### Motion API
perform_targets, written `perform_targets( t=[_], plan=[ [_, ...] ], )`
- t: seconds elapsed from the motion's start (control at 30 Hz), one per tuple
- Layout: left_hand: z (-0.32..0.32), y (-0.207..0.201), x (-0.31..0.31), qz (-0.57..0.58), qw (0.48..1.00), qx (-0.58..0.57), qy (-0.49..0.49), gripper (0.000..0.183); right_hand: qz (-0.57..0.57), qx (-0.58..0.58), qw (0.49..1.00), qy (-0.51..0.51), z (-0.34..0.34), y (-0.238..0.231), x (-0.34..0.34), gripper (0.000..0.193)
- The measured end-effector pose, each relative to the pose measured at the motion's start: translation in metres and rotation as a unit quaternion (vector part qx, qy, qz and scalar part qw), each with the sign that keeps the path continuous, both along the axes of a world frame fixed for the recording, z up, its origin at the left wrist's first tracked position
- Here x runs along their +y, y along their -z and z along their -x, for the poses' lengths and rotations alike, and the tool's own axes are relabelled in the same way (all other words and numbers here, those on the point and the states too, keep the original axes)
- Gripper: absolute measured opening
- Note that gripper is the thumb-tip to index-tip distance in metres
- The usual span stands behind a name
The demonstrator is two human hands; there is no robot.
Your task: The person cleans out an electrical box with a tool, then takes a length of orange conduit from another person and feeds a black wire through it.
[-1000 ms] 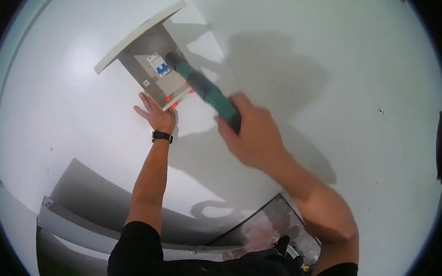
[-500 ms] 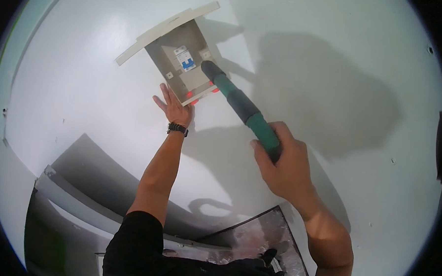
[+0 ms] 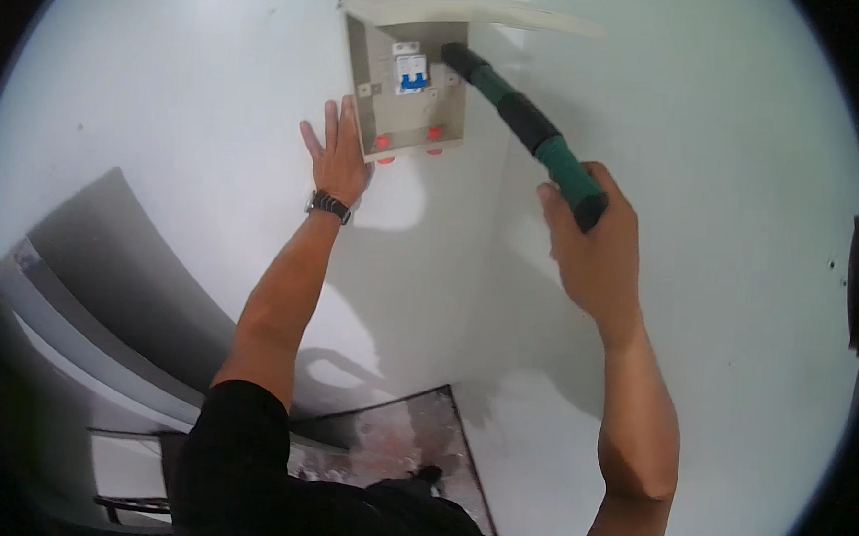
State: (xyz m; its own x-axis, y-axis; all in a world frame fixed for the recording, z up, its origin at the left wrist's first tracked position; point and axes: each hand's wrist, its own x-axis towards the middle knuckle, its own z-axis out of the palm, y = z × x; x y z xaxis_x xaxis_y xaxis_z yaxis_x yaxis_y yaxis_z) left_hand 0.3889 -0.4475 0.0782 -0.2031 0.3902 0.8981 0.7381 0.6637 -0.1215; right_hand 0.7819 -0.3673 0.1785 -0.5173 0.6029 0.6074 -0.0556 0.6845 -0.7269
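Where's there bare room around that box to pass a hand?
Bare wall shows below the box, between the left hand and right hand; also left of the left hand and right of the green-and-black tool. It's crowded at the box's opening, where the tool's tip shows beside the breaker, and along its left edge.

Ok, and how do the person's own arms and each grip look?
Short black sleeves end above the elbows. A dark watch or bracelet, unclear which, circles the left wrist; the right wrist has none. Neither left grip nor right grip is gloved.
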Motion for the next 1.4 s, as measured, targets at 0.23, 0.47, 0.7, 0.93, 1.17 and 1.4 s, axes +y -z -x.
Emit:
perform_targets(
  t=[0.23, 0.47, 0.7, 0.93, 1.17, 1.4],
  plan=[
    [-0.002, -0.002, 0.005, -0.032, 0.999, -0.002, -0.013, 0.062, -0.079, -0.055, 0.994, 0.050, 0.033, -0.039, 0.005, 0.021],
    [0.004, -0.003, -0.003, 0.001, 0.996, 0.068, -0.054, 0.059, -0.088, -0.084, 0.990, 0.070, 0.051, -0.050, 0.003, 0.024],
    [0.005, -0.010, 0.000, -0.014, 0.997, 0.067, -0.039, 0.058, -0.231, -0.065, 0.961, 0.137, 0.095, -0.060, 0.030, 0.028],
    [-0.018, -0.013, -0.028, -0.070, 0.992, -0.008, 0.101, 0.054, -0.143, -0.128, 0.975, 0.115, 0.095, -0.068, 0.019, 0.027],
    [-0.151, -0.126, 0.058, -0.331, 0.200, -0.682, 0.620, 0.063, -0.154, -0.143, 0.971, 0.115, 0.093, -0.067, 0.011, 0.034],
    [-0.104, -0.193, 0.146, -0.418, 0.051, -0.631, 0.652, 0.021, -0.077, -0.117, 0.987, 0.079, 0.093, -0.077, 0.007, 0.029]
  ],
)
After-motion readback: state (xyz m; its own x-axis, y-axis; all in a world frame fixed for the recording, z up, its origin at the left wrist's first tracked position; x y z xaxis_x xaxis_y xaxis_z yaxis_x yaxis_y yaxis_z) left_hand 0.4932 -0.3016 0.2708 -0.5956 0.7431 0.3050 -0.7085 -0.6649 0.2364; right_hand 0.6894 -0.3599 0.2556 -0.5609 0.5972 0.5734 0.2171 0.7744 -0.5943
